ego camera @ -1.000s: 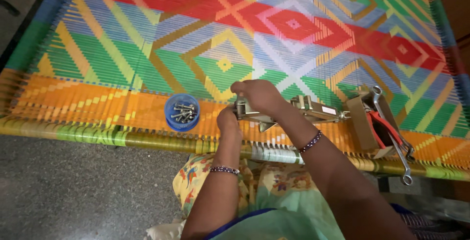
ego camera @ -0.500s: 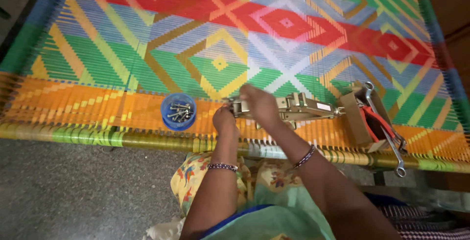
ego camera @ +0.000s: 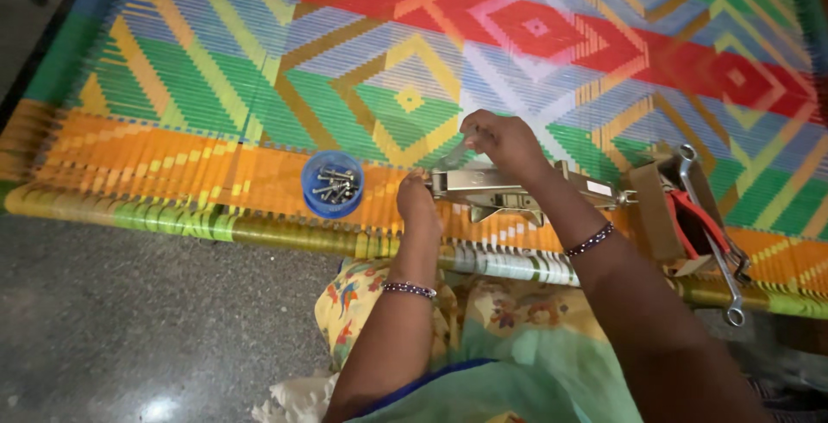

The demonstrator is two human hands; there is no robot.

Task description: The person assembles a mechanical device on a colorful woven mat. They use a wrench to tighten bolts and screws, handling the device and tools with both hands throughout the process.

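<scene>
A long metal bracket assembly (ego camera: pixel 509 190) lies on the front edge of a brightly woven cot (ego camera: pixel 259 87). My left hand (ego camera: pixel 417 203) grips its left end. My right hand (ego camera: pixel 504 140) is on top of it, fingers pinched around a small part that is too small to make out. A blue round lid (ego camera: pixel 332 183) holding several screws and bolts sits just left of my left hand.
At the right stand a small brown cardboard box (ego camera: pixel 653 212), red-handled pliers (ego camera: pixel 703 225) and a long spanner (ego camera: pixel 711 233) near the cot's edge. Grey speckled floor (ego camera: pixel 129 319) lies below the cot frame. My lap is covered in patterned cloth (ego camera: pixel 483 328).
The view has shifted a little. My right hand lifted from the bracket's left end and moved up onto its top; my left hand stays at the left end.
</scene>
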